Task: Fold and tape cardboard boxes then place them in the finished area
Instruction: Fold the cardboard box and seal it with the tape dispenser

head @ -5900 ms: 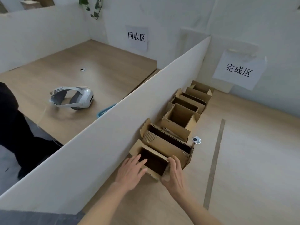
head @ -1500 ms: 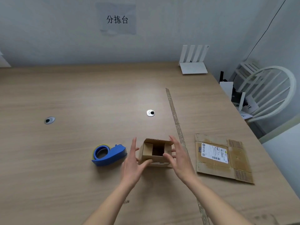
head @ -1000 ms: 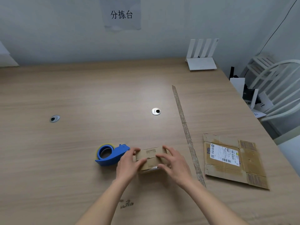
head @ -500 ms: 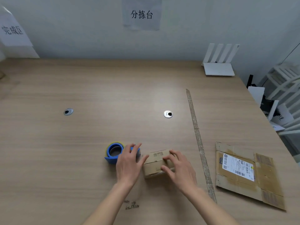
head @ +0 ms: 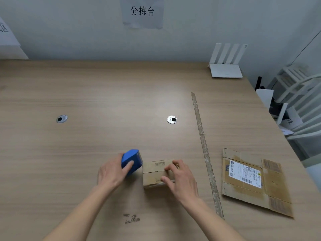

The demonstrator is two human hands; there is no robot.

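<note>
A small brown cardboard box (head: 154, 173) sits on the wooden table (head: 104, 101) with its flaps folded down. My right hand (head: 180, 181) rests on the box's right side, fingers pressing the flaps flat. My left hand (head: 112, 173) grips a blue tape dispenser (head: 131, 160), lifted and tilted, its front end against the box's left edge.
A flattened cardboard box (head: 251, 180) with a white label lies at the right. A worn tape strip (head: 203, 145) runs down the table. Two metal grommets (head: 171, 119) sit mid-table. A white router (head: 225, 66) stands at the back right, a white chair (head: 304, 108) beyond the edge.
I folded the open box's flaps shut on the table. My left hand then reached to the tape dispenser, picked it up and brought it to the box's left edge. My right hand stayed on the box.
</note>
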